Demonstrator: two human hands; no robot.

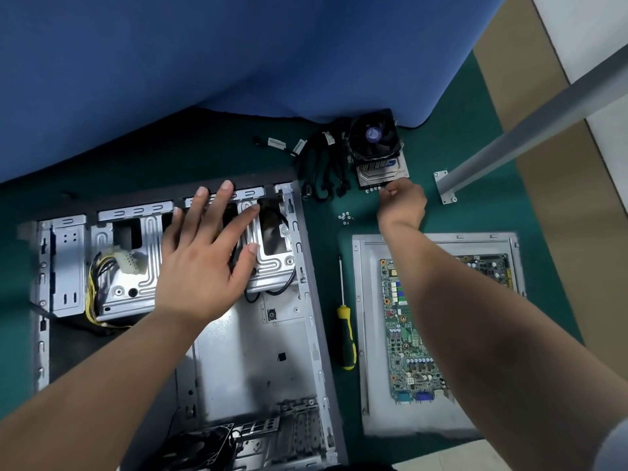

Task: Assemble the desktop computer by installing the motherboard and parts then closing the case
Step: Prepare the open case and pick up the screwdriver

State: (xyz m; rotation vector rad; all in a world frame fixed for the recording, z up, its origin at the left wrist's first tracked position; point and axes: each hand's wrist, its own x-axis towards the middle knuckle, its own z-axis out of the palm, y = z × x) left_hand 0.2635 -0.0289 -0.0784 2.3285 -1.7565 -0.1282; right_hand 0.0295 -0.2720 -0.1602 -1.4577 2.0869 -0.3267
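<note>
The open grey computer case point(258, 362) lies flat on the green mat at the left, with its drive cage at the far end. My left hand point(207, 253) hovers or rests over that cage with fingers spread straight. The green motherboard point(404, 331) lies on the case's side panel point(377, 419) at the right, partly hidden by my right forearm. My right hand point(402, 203) reaches beyond it, fingers curled at a row of small screws point(373, 189) in front of the hard drive point(382, 171). A black cooler fan point(373, 134) sits on that drive.
A yellow-and-black screwdriver point(346, 334) lies between case and panel. A second cluster of screws point(346, 217) sits near my right wrist. Black cables point(326, 164) lie left of the fan. A blue partition point(238, 52) backs the mat; a grey metal post point(530, 127) slants at right.
</note>
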